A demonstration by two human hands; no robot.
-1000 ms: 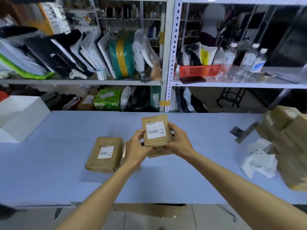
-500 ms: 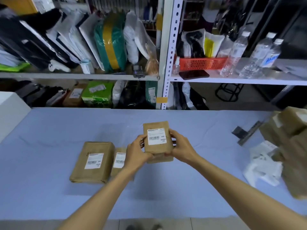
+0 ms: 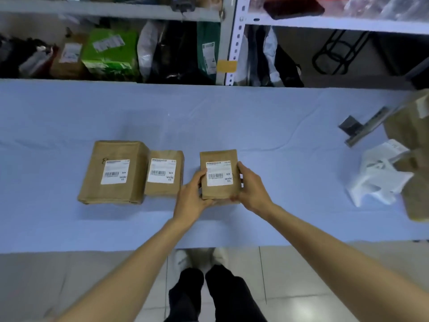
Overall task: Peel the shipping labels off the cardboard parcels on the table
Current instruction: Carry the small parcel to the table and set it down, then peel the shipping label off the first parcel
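both hands grip one small parcel (image 3: 219, 175) over the table (image 3: 278, 135), left hand (image 3: 193, 196) curled round its left edge, right hand (image 3: 251, 188) round its right. its label (image 3: 219, 173) sits intact and face up, so peeling looks not yet begun. next move likely needs a fingernail under a label corner.

Green package (image 3: 109, 52) beneath white shelving (image 3: 235, 43), black stool frame (image 3: 334, 54), grey metal bar (image 3: 365, 130), tiled floor (image 3: 301, 275)
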